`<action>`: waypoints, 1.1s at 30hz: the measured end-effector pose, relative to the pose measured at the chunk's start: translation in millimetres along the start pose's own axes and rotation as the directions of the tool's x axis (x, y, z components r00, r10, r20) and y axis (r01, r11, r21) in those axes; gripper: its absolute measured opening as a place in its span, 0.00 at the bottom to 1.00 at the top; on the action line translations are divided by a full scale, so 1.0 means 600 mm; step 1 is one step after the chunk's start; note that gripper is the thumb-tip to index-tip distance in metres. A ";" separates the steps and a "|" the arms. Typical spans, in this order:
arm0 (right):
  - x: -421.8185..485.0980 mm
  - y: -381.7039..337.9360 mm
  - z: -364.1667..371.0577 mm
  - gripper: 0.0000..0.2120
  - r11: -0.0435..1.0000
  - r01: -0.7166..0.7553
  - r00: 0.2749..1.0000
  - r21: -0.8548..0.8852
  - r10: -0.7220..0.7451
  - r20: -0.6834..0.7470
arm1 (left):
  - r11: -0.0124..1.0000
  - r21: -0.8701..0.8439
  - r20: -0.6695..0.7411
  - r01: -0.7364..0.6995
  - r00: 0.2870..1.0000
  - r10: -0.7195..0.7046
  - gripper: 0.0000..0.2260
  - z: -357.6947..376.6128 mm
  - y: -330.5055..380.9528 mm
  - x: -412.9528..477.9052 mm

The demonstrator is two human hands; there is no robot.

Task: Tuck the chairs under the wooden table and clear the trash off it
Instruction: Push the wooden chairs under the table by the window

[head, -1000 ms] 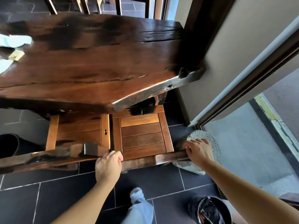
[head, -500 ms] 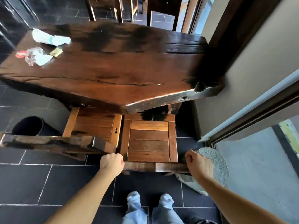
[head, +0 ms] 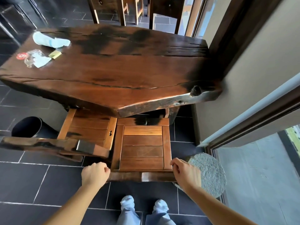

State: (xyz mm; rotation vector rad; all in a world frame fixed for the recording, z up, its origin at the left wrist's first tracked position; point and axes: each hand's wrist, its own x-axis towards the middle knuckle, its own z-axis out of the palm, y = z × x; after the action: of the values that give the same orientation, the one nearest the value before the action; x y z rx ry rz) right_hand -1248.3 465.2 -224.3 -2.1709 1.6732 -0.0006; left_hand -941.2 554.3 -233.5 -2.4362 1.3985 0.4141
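My left hand [head: 95, 173] and right hand [head: 186, 173] flank the slatted brown wooden chair [head: 142, 146] at its left-right back rail [head: 142, 176], right fingers [head: 174, 164] curled on it, left grip can't tell, seat mostly out, dark slab wooden counter [head: 113, 75] straight ahead.

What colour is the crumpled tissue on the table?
The tissue is pale blue, seen best in head view.

The table [head: 113, 75] is a dark, glossy live-edge wood slab. Trash lies at its far left corner: crumpled blue tissue [head: 50, 41], a clear wrapper [head: 34, 60] and a small yellow packet [head: 55, 54]. Two slatted wooden chairs stand side by side at its near edge, the left chair [head: 90, 127] partly under and the right chair [head: 142, 146] mostly out.
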 end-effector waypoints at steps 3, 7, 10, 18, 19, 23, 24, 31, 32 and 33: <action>0.007 0.003 0.006 0.07 1.000 0.014 1.000 -0.009 -0.013 0.017 | 0.994 -0.033 -0.008 0.106 0.994 -0.107 0.10 -0.001 0.006 0.010; 0.009 0.004 0.007 0.08 1.000 -0.020 0.999 -0.013 0.020 0.042 | 0.980 -0.172 -0.118 0.096 0.986 -0.117 0.08 0.002 0.005 0.011; 0.021 0.001 -0.002 0.09 0.999 -0.042 0.998 -0.009 0.042 0.046 | 0.976 -0.207 -0.162 0.064 0.982 -0.098 0.07 -0.006 0.010 0.024; 0.073 -0.026 -0.007 0.08 0.995 -0.092 0.996 -0.041 0.092 0.005 | 0.971 -0.239 -0.227 0.018 0.971 -0.074 0.06 -0.016 0.000 0.098; 0.073 -0.027 -0.005 0.08 0.994 -0.099 0.995 -0.043 0.100 0.006 | 0.972 -0.234 -0.228 0.014 0.971 -0.069 0.06 -0.015 -0.001 0.101; 0.072 -0.025 -0.002 0.08 0.989 -0.127 0.992 -0.070 0.126 -0.005 | 0.968 -0.249 -0.226 -0.014 0.973 -0.044 0.06 -0.015 0.001 0.100; 0.073 -0.025 -0.002 0.08 0.988 -0.133 0.991 -0.078 0.133 -0.008 | 0.965 -0.261 -0.224 -0.011 0.973 -0.049 0.06 -0.017 0.002 0.099; 0.081 -0.044 -0.001 0.09 0.958 -0.238 0.968 -0.162 0.247 0.038 | 0.966 -0.258 -0.172 -0.035 0.985 -0.010 0.07 -0.030 -0.002 0.094; 0.085 -0.051 -0.003 0.09 0.953 -0.244 0.964 -0.182 0.258 0.059 | 0.964 -0.260 -0.157 -0.047 0.988 0.006 0.08 -0.030 -0.002 0.093; 0.090 -0.063 -0.003 0.09 0.947 -0.238 0.960 -0.215 0.263 0.096 | 0.961 -0.268 -0.141 -0.069 0.989 0.031 0.08 -0.030 -0.002 0.092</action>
State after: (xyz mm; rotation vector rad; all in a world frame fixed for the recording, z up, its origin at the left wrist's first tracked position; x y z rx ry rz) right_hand -1198.4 422.4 -224.1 -2.0301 1.9361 0.3838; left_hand -911.6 504.8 -238.2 -2.6976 1.5533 0.4901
